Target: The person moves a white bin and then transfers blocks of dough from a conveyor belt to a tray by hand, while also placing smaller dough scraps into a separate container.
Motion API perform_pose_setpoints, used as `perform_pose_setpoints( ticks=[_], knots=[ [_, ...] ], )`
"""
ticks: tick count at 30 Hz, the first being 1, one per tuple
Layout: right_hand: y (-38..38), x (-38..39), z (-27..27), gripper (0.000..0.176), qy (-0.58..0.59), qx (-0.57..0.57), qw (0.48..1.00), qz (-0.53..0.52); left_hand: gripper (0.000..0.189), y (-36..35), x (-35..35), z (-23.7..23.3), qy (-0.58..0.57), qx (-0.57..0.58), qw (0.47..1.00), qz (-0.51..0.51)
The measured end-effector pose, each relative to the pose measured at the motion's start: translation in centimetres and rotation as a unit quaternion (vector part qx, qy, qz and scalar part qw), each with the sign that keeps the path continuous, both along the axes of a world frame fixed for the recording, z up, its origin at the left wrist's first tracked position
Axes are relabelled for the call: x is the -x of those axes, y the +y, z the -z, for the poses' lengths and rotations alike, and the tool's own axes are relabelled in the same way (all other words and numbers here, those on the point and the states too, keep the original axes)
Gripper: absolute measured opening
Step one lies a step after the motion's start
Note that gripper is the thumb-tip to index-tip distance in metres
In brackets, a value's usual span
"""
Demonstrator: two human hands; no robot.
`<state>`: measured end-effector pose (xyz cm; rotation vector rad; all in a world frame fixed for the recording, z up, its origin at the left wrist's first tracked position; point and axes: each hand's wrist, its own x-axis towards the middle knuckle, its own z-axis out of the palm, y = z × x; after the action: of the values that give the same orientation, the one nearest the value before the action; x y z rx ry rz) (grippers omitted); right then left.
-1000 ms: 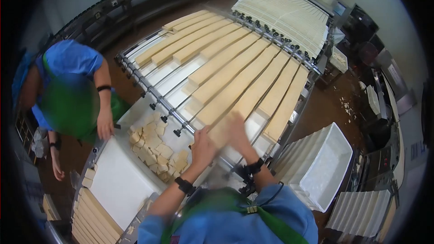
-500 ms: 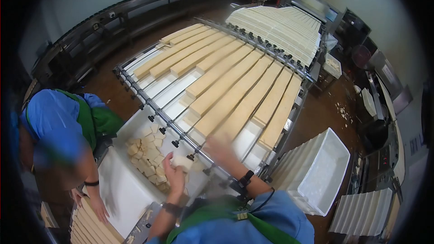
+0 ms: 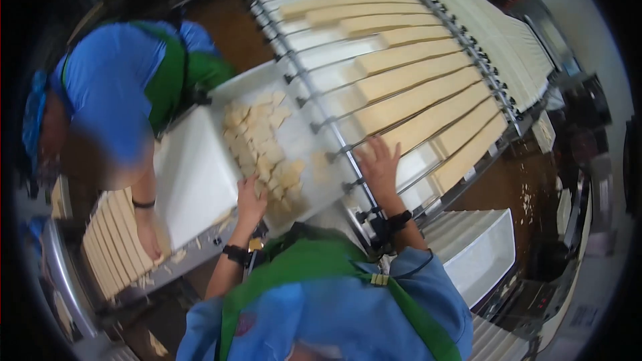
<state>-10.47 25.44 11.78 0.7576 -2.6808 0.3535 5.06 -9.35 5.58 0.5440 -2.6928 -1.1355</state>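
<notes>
Over the near side of a white bin [image 3: 301, 212], my left hand [image 3: 251, 202] hangs beside a heap of broken pale pieces [image 3: 257, 137]. Its fingers are slightly bent and apart, and I see nothing held in them. My right hand [image 3: 379, 168] has its fingers spread at the near end of a long pale-yellow slab [image 3: 428, 117], which looks like dough or cake. The fingertips seem to touch that end. Several such slabs lie side by side on a white conveyor [image 3: 348, 97], with thin rods between them.
A metal rail [image 3: 321, 103] with black knobs crosses the conveyor's near end. At left a co-worker [image 3: 127, 87] in blue and a green apron reaches toward rows of strips [image 3: 114, 244]. Stacked white trays [image 3: 478, 254] stand at right. Scraps lie on the floor [image 3: 525, 187].
My left hand has let go of a pale piece and drawn back toward the bin's near edge. My right hand, blurred before, now has spread fingers. The view has turned and shifted left.
</notes>
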Motion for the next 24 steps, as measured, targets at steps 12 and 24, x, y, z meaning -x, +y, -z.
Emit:
perform_pose_setpoints(
  ticks=[12, 24],
  knots=[
    [-6.0, -0.6, -4.1, 0.075, -0.1, -0.114, 0.988, 0.044, 0.028, -5.0, -9.1, -7.1, 0.112, -0.174, 0.963, -0.171],
    [-47.8, -11.6, -6.4, 0.051, -0.286, 0.081, 0.749, -0.592, 0.066, -21.7, -26.6, 3.0, 0.047, 0.075, 0.739, -0.668]
  ],
)
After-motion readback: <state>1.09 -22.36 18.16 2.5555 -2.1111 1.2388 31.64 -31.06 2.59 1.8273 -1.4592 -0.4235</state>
